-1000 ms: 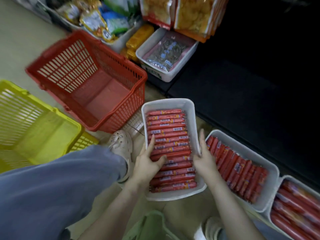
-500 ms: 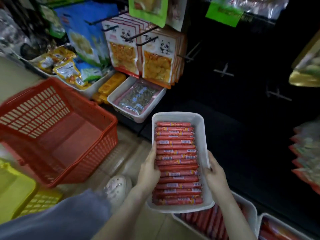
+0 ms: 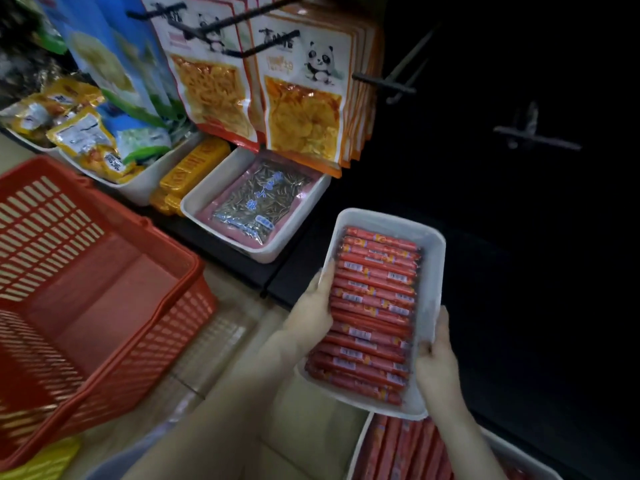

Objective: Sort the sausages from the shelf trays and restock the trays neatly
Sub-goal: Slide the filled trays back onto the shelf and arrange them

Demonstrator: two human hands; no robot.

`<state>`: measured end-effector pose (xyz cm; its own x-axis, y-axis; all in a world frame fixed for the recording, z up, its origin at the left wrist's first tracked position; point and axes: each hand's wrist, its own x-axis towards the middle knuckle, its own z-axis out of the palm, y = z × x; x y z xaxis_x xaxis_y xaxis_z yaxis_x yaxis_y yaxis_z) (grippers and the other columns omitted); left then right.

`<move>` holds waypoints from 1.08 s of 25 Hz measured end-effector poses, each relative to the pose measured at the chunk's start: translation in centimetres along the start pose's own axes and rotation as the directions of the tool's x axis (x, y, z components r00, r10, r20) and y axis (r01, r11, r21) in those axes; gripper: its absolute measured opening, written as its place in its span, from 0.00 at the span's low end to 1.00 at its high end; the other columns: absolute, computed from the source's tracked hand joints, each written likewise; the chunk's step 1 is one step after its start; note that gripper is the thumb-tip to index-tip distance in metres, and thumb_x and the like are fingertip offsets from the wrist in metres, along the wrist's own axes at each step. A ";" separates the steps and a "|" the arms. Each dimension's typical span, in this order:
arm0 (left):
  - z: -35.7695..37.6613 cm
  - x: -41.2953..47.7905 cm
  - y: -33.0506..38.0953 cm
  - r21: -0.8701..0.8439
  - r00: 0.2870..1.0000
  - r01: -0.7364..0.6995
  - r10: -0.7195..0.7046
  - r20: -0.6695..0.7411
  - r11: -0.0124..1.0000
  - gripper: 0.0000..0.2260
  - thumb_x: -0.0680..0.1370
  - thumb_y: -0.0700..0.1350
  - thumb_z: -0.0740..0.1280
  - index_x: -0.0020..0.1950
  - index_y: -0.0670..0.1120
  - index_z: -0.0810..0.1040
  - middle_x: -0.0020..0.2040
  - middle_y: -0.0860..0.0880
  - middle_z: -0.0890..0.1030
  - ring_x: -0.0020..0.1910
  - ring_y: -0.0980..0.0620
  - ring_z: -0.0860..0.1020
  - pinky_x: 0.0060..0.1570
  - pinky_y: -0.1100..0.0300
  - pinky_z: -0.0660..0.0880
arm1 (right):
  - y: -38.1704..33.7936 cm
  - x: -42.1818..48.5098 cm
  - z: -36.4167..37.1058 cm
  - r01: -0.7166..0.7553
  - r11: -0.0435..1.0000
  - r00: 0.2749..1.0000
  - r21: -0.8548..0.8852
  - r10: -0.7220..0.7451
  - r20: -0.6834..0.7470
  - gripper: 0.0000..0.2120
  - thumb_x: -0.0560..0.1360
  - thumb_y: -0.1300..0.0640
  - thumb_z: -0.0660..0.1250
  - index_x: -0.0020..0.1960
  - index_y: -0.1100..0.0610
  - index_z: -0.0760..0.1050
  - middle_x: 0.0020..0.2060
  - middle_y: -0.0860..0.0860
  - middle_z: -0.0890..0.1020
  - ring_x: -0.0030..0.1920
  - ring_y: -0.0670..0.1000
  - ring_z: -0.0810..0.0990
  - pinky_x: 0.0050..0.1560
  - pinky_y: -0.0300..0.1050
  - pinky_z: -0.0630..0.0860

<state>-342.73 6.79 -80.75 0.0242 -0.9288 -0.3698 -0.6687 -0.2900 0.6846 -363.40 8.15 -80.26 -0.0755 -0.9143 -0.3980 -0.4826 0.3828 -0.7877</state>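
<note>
A white tray packed with several red sausages in a neat stack is lifted in front of the dark lower shelf. My left hand grips its left rim, thumb over the sausages. My right hand grips the right rim near the tray's near corner. Below it, on the floor, a second white tray of red sausages shows at the bottom edge, partly hidden by my right forearm.
An empty red basket stands on the floor at left, with a yellow basket just showing beneath it. A white tray of seed packets and yellow packs sit on the low shelf. Panda snack bags hang above on hooks. The right side is a dark shelf.
Both hands have raised the full sausage tray off the floor and carried it up and to the right, toward the dark shelf. The view has tilted up to the hanging snack bags.
</note>
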 end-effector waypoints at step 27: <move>-3.4 2.3 -1.4 0.946 0.969 -0.223 0.155 0.190 0.234 0.26 0.83 0.39 0.46 0.75 0.34 0.36 0.77 0.34 0.42 0.77 0.40 0.41 0.71 0.49 0.32 | -0.7 3.8 8.3 0.339 0.499 0.857 -0.798 -0.513 0.044 0.51 0.46 0.61 0.85 0.67 0.63 0.72 0.62 0.58 0.78 0.65 0.58 0.75 0.70 0.63 0.48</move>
<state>-339.24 4.30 -80.44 -0.2215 -0.9014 -0.3720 -0.8649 0.3578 -0.3520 -356.08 5.47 -85.15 0.2208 -0.9744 0.0419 -0.9624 -0.2246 -0.1528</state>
